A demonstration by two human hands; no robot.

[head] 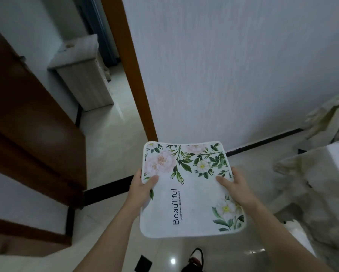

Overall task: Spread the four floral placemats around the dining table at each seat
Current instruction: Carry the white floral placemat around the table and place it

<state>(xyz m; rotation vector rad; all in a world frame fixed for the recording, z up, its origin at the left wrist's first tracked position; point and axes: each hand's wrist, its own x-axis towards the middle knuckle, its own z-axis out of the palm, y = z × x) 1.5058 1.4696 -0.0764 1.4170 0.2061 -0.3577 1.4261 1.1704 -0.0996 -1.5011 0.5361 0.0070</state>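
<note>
A white floral placemat (pixel 190 191), printed with pink and white flowers, green leaves and the word "Beautiful", is held flat in the air at waist height over the floor. My left hand (pixel 140 190) grips its left edge, thumb on top. My right hand (pixel 234 188) grips its right edge, thumb on top as well. Whether more mats lie stacked beneath it cannot be told. A corner of the marble-patterned dining table (pixel 321 165) shows at the right edge of the view.
A white wall (pixel 223 75) rises straight ahead. An open doorway with a brown wooden frame (pixel 133 75) is at centre left, a pale wooden cabinet (pixel 82 75) beyond it. A dark wooden door (pixel 33 122) stands at the left. Glossy tiled floor (pixel 109 146) lies below.
</note>
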